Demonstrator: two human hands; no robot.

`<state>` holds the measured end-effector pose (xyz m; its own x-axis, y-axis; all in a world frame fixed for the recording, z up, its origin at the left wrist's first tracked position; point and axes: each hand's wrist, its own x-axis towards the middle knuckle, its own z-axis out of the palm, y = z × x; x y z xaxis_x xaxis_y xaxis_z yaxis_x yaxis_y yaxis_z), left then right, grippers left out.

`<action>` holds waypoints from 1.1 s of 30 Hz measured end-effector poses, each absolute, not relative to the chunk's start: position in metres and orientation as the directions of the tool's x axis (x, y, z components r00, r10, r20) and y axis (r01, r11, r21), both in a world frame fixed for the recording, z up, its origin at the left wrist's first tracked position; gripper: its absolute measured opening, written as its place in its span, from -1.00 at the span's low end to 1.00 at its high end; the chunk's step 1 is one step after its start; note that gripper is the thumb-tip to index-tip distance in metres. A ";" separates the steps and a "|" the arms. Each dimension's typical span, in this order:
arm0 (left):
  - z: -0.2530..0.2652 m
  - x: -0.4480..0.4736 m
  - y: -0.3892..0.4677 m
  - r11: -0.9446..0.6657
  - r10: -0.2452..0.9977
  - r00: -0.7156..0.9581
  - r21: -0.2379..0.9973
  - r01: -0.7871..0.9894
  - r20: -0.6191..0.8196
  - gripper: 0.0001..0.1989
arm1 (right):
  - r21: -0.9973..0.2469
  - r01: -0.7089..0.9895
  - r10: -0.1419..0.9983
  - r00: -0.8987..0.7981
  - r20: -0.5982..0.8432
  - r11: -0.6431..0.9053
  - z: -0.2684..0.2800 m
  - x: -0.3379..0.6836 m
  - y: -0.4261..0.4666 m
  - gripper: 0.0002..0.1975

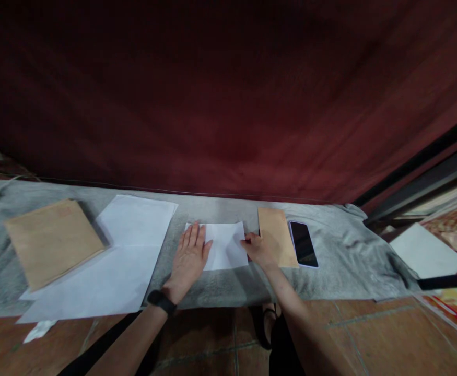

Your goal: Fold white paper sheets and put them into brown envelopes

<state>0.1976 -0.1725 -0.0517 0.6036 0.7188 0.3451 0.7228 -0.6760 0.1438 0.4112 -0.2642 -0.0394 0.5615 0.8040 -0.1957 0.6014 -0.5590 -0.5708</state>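
Note:
A folded sheet of white paper [225,248] lies on the grey cloth in front of me. Flat on its left end rests my left hand [190,251], fingers stretched out, thumb apart; a dark band circles that wrist. At the paper's right edge, my right hand [256,248] pinches the sheet between thumb and curled fingers. Just beyond the right hand is a brown envelope [277,235], partly hidden by it. A phone [304,244] with a dark screen and a pale purple case lies along the envelope's right side.
Larger white sheets [130,266] lie to the left, with a stack of brown envelopes [54,240] partly over them. Grey cloth [349,256] covers the narrow surface. A dark red drape [228,104] rises behind it. Below are floor tiles [200,344] and a white scrap [40,330].

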 end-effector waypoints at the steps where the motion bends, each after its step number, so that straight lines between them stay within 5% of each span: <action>1: -0.052 0.201 -0.177 -0.710 0.689 0.633 0.150 0.688 0.354 -0.41 | -0.590 0.585 0.807 0.549 -0.217 -0.557 -0.039 0.411 -0.264 -0.84; 6: -0.056 0.215 -0.195 -0.802 0.596 0.741 0.176 0.571 0.309 -0.41 | -0.560 0.610 0.807 0.553 -0.205 -0.561 -0.037 0.405 -0.267 -0.84; 10: -0.059 0.218 -0.196 -0.772 0.636 0.725 0.191 0.607 0.264 -0.38 | -0.404 0.740 0.796 0.604 0.048 -0.537 -0.030 0.396 -0.270 -0.74; 15: -0.057 0.218 -0.188 -0.758 0.652 0.711 0.212 0.616 0.265 -0.41 | -0.495 0.842 0.871 0.395 0.293 -0.216 -0.032 0.376 -0.259 -0.61; 20: -0.056 0.215 -0.178 -0.720 0.693 0.673 0.188 0.668 0.258 -0.44 | -0.492 0.867 0.942 0.229 0.247 -0.081 -0.049 0.343 -0.245 -0.54; 33: -0.052 0.204 -0.167 -0.644 0.761 0.607 0.151 0.750 0.230 -0.42 | -0.248 0.932 0.917 0.322 0.234 -0.264 -0.068 0.350 -0.240 -0.43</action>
<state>0.2044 -0.1665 -0.0519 0.6070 0.7607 0.2300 0.7499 -0.6441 0.1511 0.3499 -0.2400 -0.0677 0.3218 0.9173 0.2344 0.9322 -0.2636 -0.2480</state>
